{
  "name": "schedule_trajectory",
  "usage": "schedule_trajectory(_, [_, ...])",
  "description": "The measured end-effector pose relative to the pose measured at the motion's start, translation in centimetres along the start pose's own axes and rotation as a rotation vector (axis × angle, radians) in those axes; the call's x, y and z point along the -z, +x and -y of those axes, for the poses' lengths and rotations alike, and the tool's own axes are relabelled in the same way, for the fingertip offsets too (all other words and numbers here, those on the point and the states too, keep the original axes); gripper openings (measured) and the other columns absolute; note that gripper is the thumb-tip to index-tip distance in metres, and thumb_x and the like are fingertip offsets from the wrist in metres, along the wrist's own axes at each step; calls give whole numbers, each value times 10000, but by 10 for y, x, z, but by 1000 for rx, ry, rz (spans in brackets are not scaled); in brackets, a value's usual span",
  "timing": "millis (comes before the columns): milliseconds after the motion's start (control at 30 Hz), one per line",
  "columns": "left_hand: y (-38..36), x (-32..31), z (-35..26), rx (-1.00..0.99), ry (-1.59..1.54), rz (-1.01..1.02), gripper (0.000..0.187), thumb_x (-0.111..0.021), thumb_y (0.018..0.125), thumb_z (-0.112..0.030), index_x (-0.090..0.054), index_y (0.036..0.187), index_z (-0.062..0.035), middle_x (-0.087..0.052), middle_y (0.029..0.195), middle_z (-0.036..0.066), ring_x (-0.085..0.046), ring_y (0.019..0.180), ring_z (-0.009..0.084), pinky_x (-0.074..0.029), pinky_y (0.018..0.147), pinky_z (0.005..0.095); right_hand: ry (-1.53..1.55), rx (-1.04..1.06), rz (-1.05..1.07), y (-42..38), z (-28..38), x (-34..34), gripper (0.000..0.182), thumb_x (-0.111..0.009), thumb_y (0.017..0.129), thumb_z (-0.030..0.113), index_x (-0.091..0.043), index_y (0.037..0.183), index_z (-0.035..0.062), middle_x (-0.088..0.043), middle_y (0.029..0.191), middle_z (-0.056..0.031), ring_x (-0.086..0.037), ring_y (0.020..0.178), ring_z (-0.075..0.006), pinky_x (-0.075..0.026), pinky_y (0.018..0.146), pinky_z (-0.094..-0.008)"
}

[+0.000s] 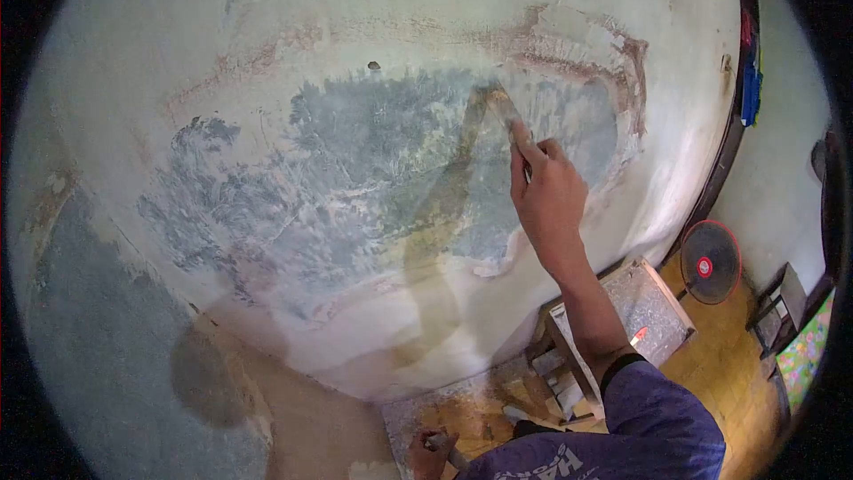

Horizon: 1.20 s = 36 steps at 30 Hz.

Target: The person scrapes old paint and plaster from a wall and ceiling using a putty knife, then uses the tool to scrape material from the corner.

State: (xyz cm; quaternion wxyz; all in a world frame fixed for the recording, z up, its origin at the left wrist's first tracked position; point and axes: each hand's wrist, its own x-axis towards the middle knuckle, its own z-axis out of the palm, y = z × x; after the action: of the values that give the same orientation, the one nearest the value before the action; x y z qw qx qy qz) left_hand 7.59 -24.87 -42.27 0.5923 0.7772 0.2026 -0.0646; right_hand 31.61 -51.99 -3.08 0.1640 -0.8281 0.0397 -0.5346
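Note:
My right hand (549, 196) is raised and closed around a scraper (504, 105), with the index finger stretched along it toward the blade. The blade's tip rests on or very close to the wall (400, 0), near the top of a large rough grey patch (373, 124). Ragged pale and reddish-brown edges surround this patch. Low at the bottom of the view, my left hand (430, 453) is curled near my body, its fingers closed around something greyish that I cannot make out.
A paint-spattered table (657, 302) stands below my right arm, with a small red-and-white item (638, 336) on it. Beyond it are a round fan (711, 262) and a dark chair (782, 307). Another grey patch (98, 329) covers the adjoining wall. My shadow falls across the corner.

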Motion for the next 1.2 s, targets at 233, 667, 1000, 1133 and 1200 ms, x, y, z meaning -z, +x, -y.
schedule_trajectory(233, [-2, 20, 20, 109, -111, 62, 454, -850, 767, -244, -573, 1087, -80, -632, 886, 79, -618, 797, 164, -541, 686, 344, 93, -13, 28, -18, -4, -1, 314, -601, 932, 218, -665, 1235, 163, -612, 796, -123, -620, 617, -335, -497, 559, -437])
schedule_trajectory(667, [-12, 21, -20, -26, -191, -19, 443, -798, 821, -218, -565, 1164, -64, -619, 1016, 99, -615, 883, 178, -534, 757, 349, 377, -276, 931, -332, -65, 47, 500, -829, 729, 190, -668, 1173, 26, -685, 1010, -125, -658, 845, -204, -515, 702, -334])
schedule_trajectory(1000, [7, -93, -25, -345, -561, 483, 400, -678, 934, -200, -520, 1275, -65, -558, 1141, 88, -555, 980, 156, -496, 843, 331, 878, -956, 917, -363, -72, 58, 204, -602, 961, 198, -636, 1064, 25, -603, 874, -11, -569, 751, -100, -473, 684, -248])
schedule_trajectory(1133, [5, -123, -83, -4, -576, 588, 417, -545, 1011, -337, -505, 1311, -50, -572, 1123, 89, -558, 999, 184, -476, 858, 326, 951, -1038, 819, -351, -56, 59, 256, -508, 1005, 193, -594, 1189, 38, -585, 972, -47, -565, 888, -132, -460, 817, -257])
schedule_trajectory(1200, [-7, -122, -134, 46, -417, 504, 450, -474, 1034, -400, -517, 1290, -32, -588, 1112, 101, -563, 1016, 198, -471, 848, 325, 965, -830, 763, -325, -41, 72, 302, -487, 1002, 184, -572, 1256, 45, -547, 1068, -91, -538, 988, -185, -434, 902, -295])
